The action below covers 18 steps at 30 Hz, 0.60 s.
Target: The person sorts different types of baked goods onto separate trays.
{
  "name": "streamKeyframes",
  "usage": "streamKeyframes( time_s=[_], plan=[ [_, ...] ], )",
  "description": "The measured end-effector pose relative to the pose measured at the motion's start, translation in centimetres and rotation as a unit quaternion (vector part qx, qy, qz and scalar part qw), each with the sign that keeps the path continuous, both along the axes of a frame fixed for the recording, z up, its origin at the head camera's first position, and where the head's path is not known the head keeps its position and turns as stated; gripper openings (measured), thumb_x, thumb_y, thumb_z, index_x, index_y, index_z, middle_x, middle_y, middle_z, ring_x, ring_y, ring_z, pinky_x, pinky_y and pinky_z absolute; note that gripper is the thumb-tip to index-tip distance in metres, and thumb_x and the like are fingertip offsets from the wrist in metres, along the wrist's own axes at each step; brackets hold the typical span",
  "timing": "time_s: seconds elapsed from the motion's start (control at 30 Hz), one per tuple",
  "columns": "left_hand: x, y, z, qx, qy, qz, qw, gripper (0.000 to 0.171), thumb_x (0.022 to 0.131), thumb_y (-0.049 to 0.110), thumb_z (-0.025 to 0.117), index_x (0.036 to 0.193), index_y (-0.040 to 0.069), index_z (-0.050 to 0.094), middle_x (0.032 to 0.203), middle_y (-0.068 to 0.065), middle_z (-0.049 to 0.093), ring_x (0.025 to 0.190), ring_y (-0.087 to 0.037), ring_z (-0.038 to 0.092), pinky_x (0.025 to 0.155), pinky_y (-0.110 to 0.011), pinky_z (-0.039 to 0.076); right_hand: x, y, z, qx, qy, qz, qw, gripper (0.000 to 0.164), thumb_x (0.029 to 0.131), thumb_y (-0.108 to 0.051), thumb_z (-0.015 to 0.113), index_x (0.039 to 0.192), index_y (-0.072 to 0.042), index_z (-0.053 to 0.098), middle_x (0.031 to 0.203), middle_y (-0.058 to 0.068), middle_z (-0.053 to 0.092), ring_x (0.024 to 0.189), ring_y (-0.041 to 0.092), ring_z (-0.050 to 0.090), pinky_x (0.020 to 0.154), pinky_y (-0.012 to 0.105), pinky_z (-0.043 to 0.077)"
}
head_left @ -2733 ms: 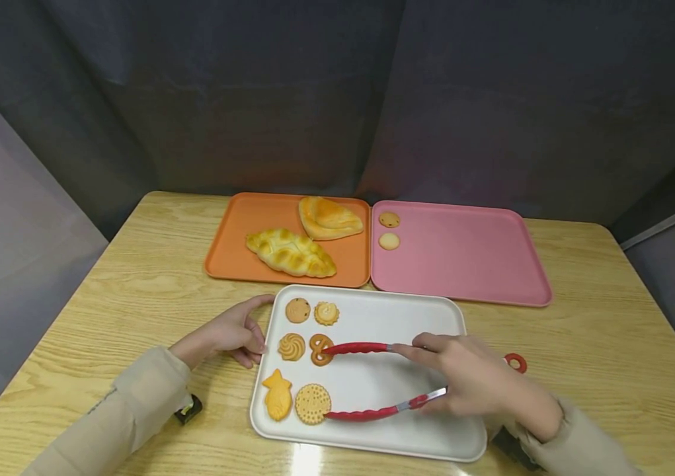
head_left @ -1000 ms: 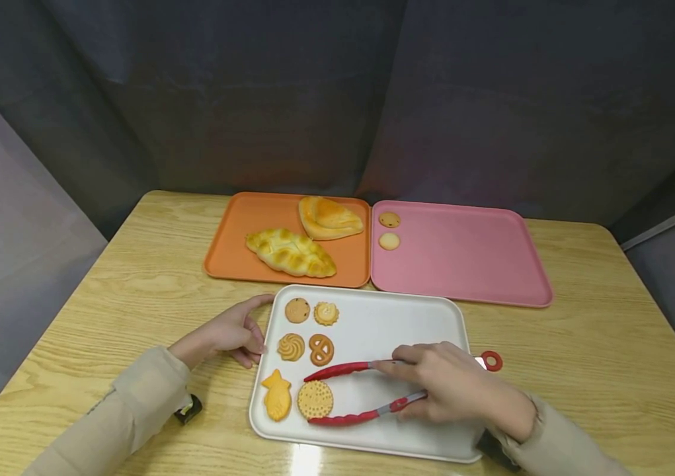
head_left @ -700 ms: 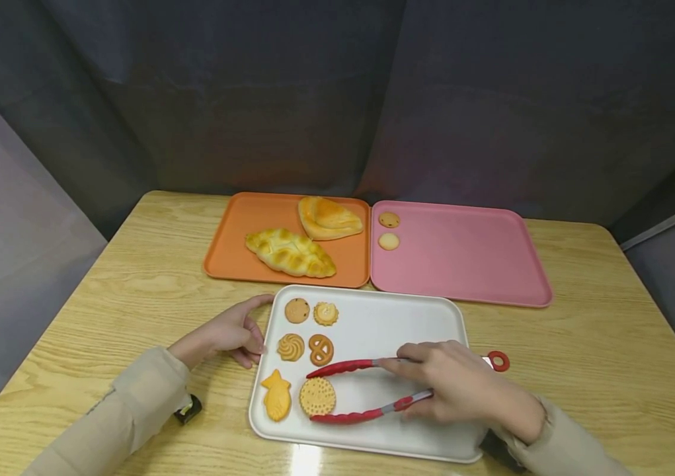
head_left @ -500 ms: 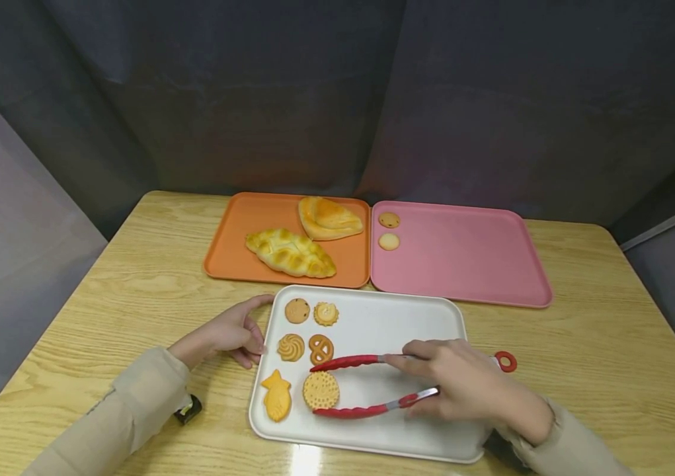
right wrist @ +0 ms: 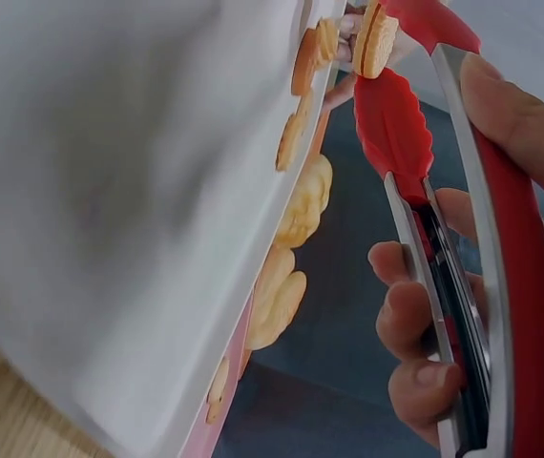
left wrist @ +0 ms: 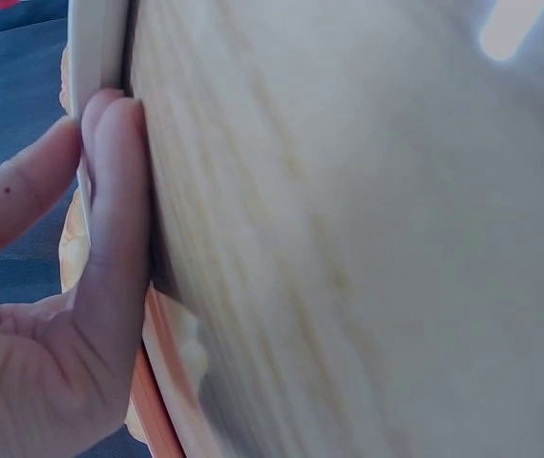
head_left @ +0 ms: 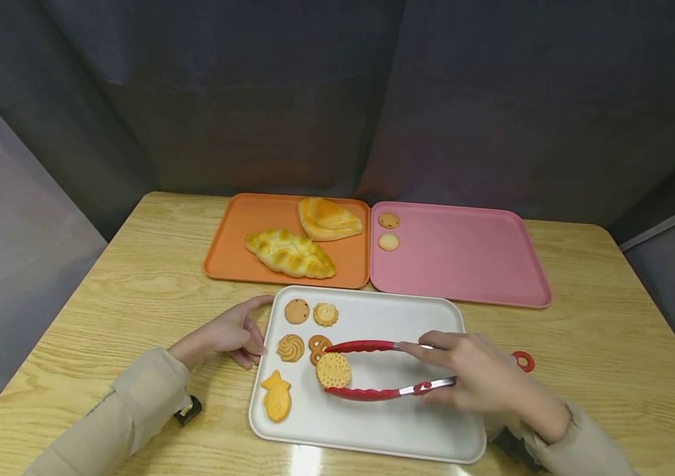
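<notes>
My right hand (head_left: 480, 377) grips red-tipped metal tongs (head_left: 367, 395). Between their tips is a round, dotted sandwich cookie (head_left: 334, 370), raised off the white tray (head_left: 397, 423) in the right wrist view and partly covering a pretzel cookie (head_left: 317, 345) in the head view. At the tray's left edge my left hand (head_left: 233, 334) holds the rim between thumb and fingers. Also on this tray lie a fish-shaped cookie (head_left: 277, 398), a swirl cookie (head_left: 291, 348), a chip cookie (head_left: 297, 311) and a scalloped cookie (head_left: 326, 314).
Behind the white tray, an orange tray (head_left: 230, 251) carries a braided bread (head_left: 291, 253) and a folded pastry (head_left: 328, 218). Right beside it, a pink tray (head_left: 468, 254) has two small round cookies (head_left: 389, 242) along its left side. A dark curtain hangs behind the table.
The tongs moved from the pretzel cookie to the dotted cookie, gripped it, then brought it up and right from beside the fish-shaped cookie. My left hand stayed at the tray's edge.
</notes>
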State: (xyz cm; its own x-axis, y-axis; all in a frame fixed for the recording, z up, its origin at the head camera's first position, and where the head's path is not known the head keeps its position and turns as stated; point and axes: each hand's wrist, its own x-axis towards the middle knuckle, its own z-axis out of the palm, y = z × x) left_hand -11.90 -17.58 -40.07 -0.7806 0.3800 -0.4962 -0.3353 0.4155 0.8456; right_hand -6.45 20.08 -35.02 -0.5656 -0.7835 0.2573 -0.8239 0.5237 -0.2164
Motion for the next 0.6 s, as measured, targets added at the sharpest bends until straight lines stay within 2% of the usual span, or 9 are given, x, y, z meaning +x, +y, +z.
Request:
streamKeyframes(
  time_s=[0.4, 0.6],
  plan=[
    [0.0, 0.0, 0.0, 0.004, 0.001, -0.002, 1.0000, 0.091, 0.072, -0.013, 0.063, 0.146, 0.012, 0.015, 0.069, -0.015, 0.057, 0.052, -0.020, 0.059, 0.045, -0.036, 0.054, -0.4, 1.0, 0.2, 0.002, 0.002, -0.027, 1.000, 0.062, 0.064, -0.033, 0.080, 0.119, -0.012, 0.062, 0.097, -0.002, 0.061, 0.064, 0.003, 0.051, 0.050, 0.016, 0.041],
    [0.0, -0.1, -0.2, 0.006, 0.002, -0.005, 1.0000, 0.091, 0.072, -0.013, 0.063, 0.146, 0.012, 0.015, 0.069, -0.015, 0.057, 0.052, -0.019, 0.059, 0.045, -0.036, 0.054, -0.8, 1.6, 0.1, -0.001, 0.013, -0.038, 0.999, 0.061, 0.064, -0.035, 0.080, 0.117, -0.011, 0.063, 0.097, 0.000, 0.061, 0.066, 0.004, 0.053, 0.051, 0.017, 0.043]
  ],
)
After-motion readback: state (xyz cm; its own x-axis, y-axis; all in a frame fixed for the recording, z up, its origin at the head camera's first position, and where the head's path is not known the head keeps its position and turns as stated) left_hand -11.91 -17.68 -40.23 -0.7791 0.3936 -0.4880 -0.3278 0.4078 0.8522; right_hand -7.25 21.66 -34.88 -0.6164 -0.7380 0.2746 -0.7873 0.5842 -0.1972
